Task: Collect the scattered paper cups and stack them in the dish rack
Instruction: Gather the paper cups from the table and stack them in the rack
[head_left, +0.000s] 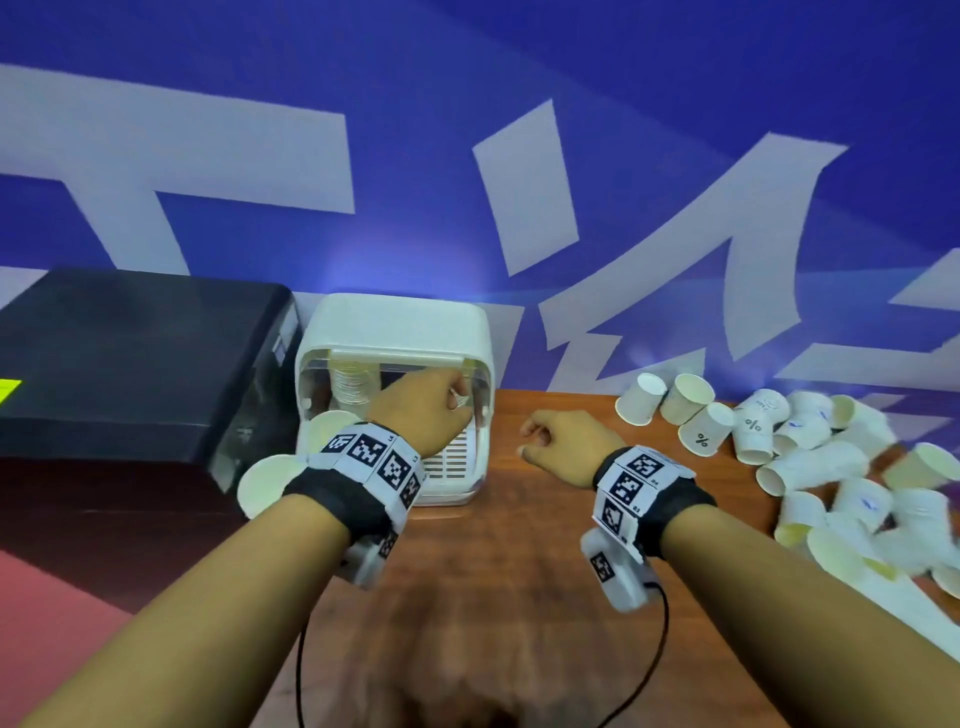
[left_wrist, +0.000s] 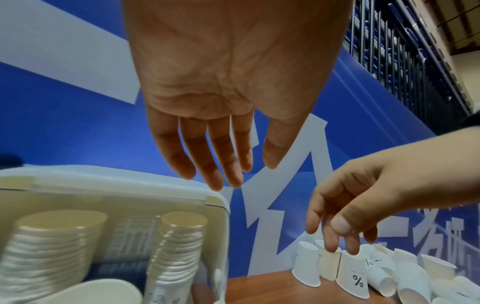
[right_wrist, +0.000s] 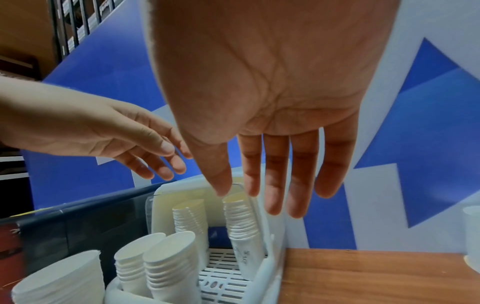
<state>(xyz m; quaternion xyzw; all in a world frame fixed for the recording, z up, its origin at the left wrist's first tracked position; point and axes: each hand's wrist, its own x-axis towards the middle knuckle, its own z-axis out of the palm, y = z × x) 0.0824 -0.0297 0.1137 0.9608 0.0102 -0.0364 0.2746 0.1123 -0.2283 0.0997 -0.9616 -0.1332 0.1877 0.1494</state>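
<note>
So both hands empty w/ fingers loose, left hand (head_left: 426, 410) just above the dish rack (head_left: 395, 322) stacks, loose paper cups (head_left: 810, 457) right of right hand (head_left: 566, 441): light, crushable imo, so grip sidewalls gently.

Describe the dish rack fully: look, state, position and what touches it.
The dish rack is a white plastic box with rounded corners, a clear front cover and a slotted floor. It stands on the wooden table against the blue wall, beside a black box. Several stacks of paper cups sit inside. The left hand hovers in front of it, holding nothing.
</note>
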